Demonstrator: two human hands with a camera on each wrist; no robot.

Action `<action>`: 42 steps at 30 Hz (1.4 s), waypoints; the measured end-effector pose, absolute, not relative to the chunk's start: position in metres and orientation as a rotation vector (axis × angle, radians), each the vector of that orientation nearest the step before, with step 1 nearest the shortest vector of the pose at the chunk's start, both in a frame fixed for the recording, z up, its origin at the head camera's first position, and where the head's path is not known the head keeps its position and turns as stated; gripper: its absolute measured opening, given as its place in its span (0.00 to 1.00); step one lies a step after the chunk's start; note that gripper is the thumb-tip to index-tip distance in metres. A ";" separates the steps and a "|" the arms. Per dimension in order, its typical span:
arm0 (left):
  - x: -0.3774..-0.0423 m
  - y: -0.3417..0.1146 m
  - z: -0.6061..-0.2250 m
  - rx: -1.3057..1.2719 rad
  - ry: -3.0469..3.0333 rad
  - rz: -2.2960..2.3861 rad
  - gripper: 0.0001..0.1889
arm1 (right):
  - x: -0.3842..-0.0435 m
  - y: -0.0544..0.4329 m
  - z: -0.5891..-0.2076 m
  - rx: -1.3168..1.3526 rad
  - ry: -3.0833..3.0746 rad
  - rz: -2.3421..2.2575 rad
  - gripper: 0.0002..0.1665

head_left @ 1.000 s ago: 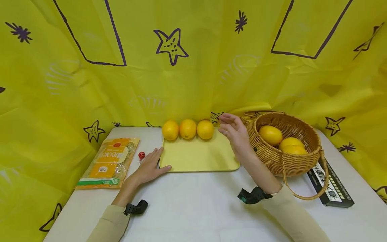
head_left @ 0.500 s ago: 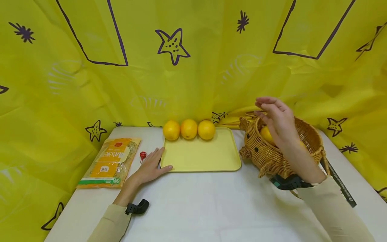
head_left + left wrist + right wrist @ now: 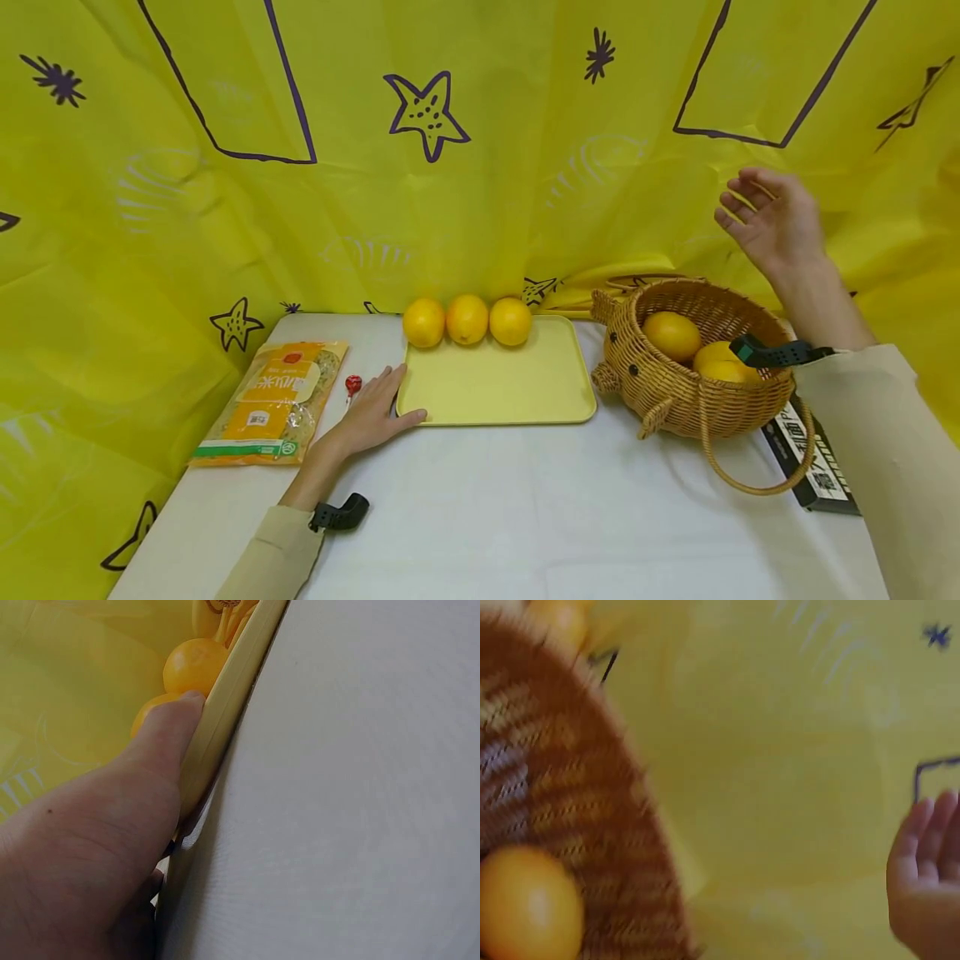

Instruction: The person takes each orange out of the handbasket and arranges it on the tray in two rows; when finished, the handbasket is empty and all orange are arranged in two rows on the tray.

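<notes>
My left hand [image 3: 372, 414] rests at the near left corner of a pale yellow tray [image 3: 495, 392]. Its thumb lies on the near rim and its relaxed fingers reach along the left side; in the left wrist view the fingers are mostly hidden. Three oranges [image 3: 467, 319] stand in a row along the tray's far edge. Raised above the right back side of a wicker basket [image 3: 660, 408] is my right hand [image 3: 776, 218], loosely curled and holding nothing. Inside the basket are several orange-yellow fruits [image 3: 672, 336], partly covered by the right wrist's camera.
Left of the tray lie a red-wrapped lollipop [image 3: 353, 384] and an orange food packet [image 3: 273, 404]. A black box [image 3: 806, 467] sits beside the basket, partly under its looped handle [image 3: 757, 490]. A yellow patterned cloth [image 3: 480, 217] hangs behind the table.
My right hand has moved right and up from the tray's far right side, passing over the basket. My left hand, the tray and the oranges have stayed in place.
</notes>
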State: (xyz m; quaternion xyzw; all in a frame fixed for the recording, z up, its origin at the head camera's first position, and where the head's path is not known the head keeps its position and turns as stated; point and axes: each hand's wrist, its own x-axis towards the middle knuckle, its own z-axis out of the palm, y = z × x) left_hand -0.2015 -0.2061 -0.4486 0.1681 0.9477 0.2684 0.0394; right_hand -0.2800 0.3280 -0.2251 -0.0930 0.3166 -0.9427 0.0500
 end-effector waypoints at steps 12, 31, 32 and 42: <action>-0.202 -0.206 -0.449 0.521 2.905 0.812 0.50 | -0.314 0.381 -0.291 -0.983 1.549 -1.627 0.33; -0.203 -0.205 -0.449 0.531 2.913 0.816 0.50 | -0.310 0.384 -0.311 -0.664 2.036 -1.216 0.29; -0.203 -0.204 -0.449 0.534 2.912 0.811 0.50 | -0.310 0.384 -0.312 -0.650 2.059 -1.202 0.29; -0.204 -0.206 -0.452 0.536 2.928 0.818 0.49 | -0.310 0.374 -0.316 -0.456 2.154 -1.126 0.32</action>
